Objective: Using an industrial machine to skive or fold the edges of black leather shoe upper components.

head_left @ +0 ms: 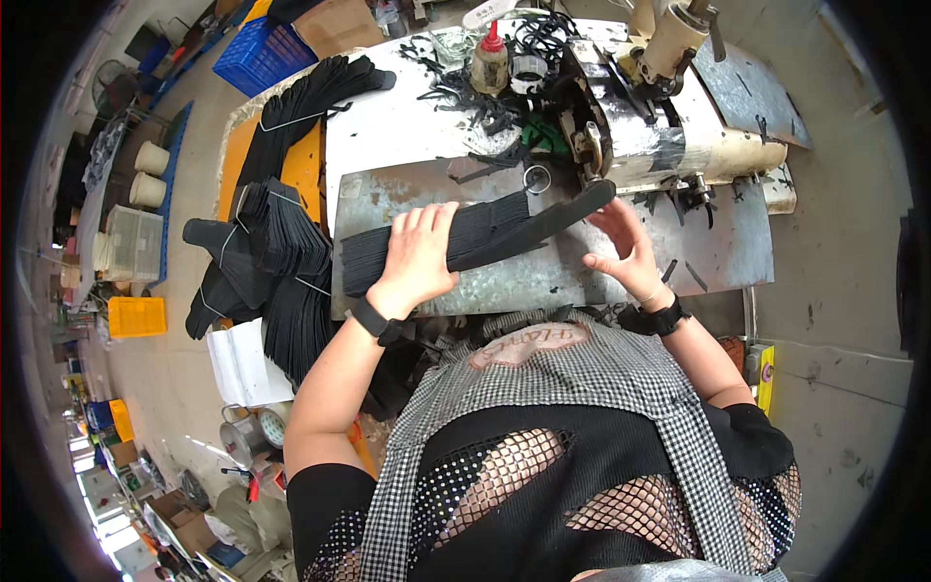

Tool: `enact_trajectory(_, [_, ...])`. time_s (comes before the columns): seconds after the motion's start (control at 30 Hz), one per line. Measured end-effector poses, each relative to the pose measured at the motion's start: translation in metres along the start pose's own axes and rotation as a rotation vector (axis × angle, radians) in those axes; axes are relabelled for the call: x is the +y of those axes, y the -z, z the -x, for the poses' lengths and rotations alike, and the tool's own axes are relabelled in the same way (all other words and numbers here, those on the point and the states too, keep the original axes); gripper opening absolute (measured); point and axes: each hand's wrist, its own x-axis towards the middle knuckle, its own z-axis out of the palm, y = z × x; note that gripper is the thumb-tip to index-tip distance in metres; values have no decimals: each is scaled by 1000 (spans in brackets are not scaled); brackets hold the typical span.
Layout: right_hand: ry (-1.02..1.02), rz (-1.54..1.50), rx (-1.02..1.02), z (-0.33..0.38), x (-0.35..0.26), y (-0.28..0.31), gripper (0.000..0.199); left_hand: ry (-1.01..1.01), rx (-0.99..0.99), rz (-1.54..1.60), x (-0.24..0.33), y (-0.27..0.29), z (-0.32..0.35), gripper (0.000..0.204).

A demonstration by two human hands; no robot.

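Note:
A stack of black strip-shaped pieces [485,219] lies slantwise on the metal work plate [524,281], its layered edges showing. My left hand [419,247] is closed over the stack's left part, fingers across the top. One black strip [572,210] reaches out from the stack to the right, its rounded end below the head of a bench machine [590,145]. Beside that end, my right hand [626,247] is open, thumb and fingers apart, with nothing visible between them. A white ring [536,178] sits just beyond the stack.
Tied bundles of black pieces [281,228] lie at the left. A red-capped bottle [490,63], a tape roll [529,70] and black scraps [495,116] cover the table's far side. The machine's pale arm [698,160] extends right. A blue crate [264,56] stands far left.

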Motion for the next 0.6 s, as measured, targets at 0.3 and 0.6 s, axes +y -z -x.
enact_trajectory(0.3, [202, 439, -91, -23, -25, 0, 53, 23, -8, -17, -6, 5, 15, 87])
enact_trajectory(0.6, [136, 844, -331, -1, 0, -2, 69, 14, 22, -19, -11, 13, 19, 93])
